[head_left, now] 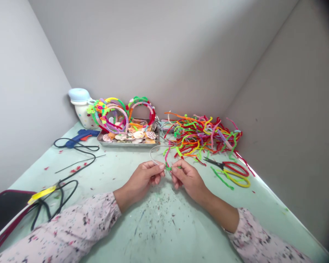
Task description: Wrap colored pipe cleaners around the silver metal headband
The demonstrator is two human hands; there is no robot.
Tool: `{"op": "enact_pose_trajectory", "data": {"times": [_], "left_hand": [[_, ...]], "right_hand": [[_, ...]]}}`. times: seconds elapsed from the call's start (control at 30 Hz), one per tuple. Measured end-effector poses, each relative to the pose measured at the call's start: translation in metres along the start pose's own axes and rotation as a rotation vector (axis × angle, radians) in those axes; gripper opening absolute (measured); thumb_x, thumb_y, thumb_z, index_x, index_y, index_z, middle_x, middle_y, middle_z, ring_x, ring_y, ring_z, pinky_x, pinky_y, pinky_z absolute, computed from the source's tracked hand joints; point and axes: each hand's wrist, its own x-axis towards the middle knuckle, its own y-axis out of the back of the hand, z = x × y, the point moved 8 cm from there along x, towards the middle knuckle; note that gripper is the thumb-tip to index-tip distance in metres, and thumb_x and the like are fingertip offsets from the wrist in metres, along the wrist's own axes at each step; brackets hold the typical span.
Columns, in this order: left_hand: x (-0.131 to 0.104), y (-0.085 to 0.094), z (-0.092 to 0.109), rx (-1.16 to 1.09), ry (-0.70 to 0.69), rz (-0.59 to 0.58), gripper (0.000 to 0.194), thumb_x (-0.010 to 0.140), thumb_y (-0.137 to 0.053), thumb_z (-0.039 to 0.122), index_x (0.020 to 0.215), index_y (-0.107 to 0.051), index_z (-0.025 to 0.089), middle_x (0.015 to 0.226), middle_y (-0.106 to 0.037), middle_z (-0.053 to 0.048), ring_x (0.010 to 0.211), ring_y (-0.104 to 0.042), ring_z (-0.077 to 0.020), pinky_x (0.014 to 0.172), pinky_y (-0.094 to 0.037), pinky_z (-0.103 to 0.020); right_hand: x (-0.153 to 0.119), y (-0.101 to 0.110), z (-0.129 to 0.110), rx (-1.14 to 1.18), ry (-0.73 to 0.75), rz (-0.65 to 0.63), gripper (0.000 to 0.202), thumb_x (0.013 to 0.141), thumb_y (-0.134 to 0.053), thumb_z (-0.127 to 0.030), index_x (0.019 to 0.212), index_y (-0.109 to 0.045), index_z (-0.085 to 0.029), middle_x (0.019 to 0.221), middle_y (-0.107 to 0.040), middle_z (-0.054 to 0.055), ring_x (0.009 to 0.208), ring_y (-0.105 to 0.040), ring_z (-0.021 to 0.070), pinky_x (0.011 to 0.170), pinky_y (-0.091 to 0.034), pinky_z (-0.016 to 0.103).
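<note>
At the middle of the table, my left hand [148, 178] pinches a thin grey headband hoop [151, 153], which curves up and away behind the fingertips. Close beside it, my right hand [188, 178] has thumb and finger closed on a short green pipe cleaner [168, 168] that spans the small gap between both hands. A pink-red pipe cleaner [166, 155] stands up just behind this spot. Fingers partly hide where the green piece meets the hoop.
Behind are a metal tray [126, 145] of seashells, wrapped headbands [113, 118] and a lidded white jar [80, 109]. A pipe-cleaner heap [205, 135] and scissors [235, 171] lie right. Left are a blue glue gun [80, 137], black cable [76, 179] and dark red-edged object [11, 206].
</note>
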Motion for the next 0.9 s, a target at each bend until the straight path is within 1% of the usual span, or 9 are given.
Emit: {"op": "enact_pose_trajectory", "data": {"times": [0.17,0.27,0.4,0.5,0.8,0.9], "left_hand": [[0.0002,-0.0011,-0.0003,-0.017,0.006,-0.023,0.023,0.071,-0.07,0.033,0.069,-0.061,0.012,0.06,-0.055,0.002,0.043,-0.041,-0.0035,0.043,-0.026,-0.018],[0.0,-0.0008,-0.0007,-0.017,0.002,-0.017,0.024,0.071,-0.071,0.034,0.067,-0.061,0.012,0.06,-0.056,0.002,0.044,-0.042,-0.0035,0.044,-0.027,-0.018],[-0.0001,-0.0004,-0.0029,0.018,-0.007,-0.001,0.024,0.071,-0.071,0.035,0.074,-0.062,0.012,0.064,-0.059,0.001,0.044,-0.044,-0.0042,0.044,-0.029,-0.019],[0.0001,-0.0005,-0.0035,0.048,-0.022,-0.002,0.024,0.073,-0.07,0.035,0.075,-0.062,0.012,0.061,-0.058,0.001,0.043,-0.044,-0.0044,0.044,-0.028,-0.019],[0.0005,0.0007,-0.0034,0.014,0.026,-0.023,0.024,0.071,-0.071,0.032,0.07,-0.061,0.011,0.06,-0.056,0.002,0.043,-0.044,-0.0035,0.043,-0.03,-0.017],[0.0004,-0.0001,-0.0028,0.002,0.024,-0.042,0.022,0.073,-0.07,0.031,0.072,-0.062,0.011,0.061,-0.056,0.002,0.044,-0.045,-0.0035,0.043,-0.03,-0.017]], "right_hand": [[-0.0001,-0.0011,0.0003,0.017,-0.007,-0.014,0.025,0.084,-0.056,-0.044,0.081,-0.051,-0.02,0.056,-0.056,-0.006,0.044,-0.052,0.0088,0.044,-0.04,0.021],[0.0,0.0002,0.0001,0.015,0.001,-0.011,0.023,0.085,-0.055,-0.043,0.082,-0.051,-0.02,0.057,-0.056,-0.006,0.044,-0.052,0.0086,0.045,-0.04,0.02],[0.0002,0.0032,-0.0015,0.012,0.039,0.002,0.021,0.086,-0.055,-0.04,0.082,-0.051,-0.02,0.058,-0.056,-0.006,0.046,-0.051,0.0086,0.047,-0.04,0.021],[0.0002,0.0053,-0.0021,0.005,0.059,0.018,0.02,0.086,-0.055,-0.04,0.083,-0.052,-0.02,0.058,-0.056,-0.006,0.047,-0.051,0.0087,0.048,-0.04,0.021],[0.0002,0.0023,-0.0008,0.008,0.037,-0.007,0.02,0.087,-0.054,-0.04,0.083,-0.051,-0.02,0.058,-0.056,-0.006,0.047,-0.051,0.0085,0.048,-0.041,0.021],[0.0005,0.0007,-0.0011,0.016,0.036,-0.019,0.021,0.087,-0.054,-0.04,0.083,-0.05,-0.02,0.057,-0.055,-0.006,0.046,-0.051,0.0081,0.046,-0.04,0.02]]}}
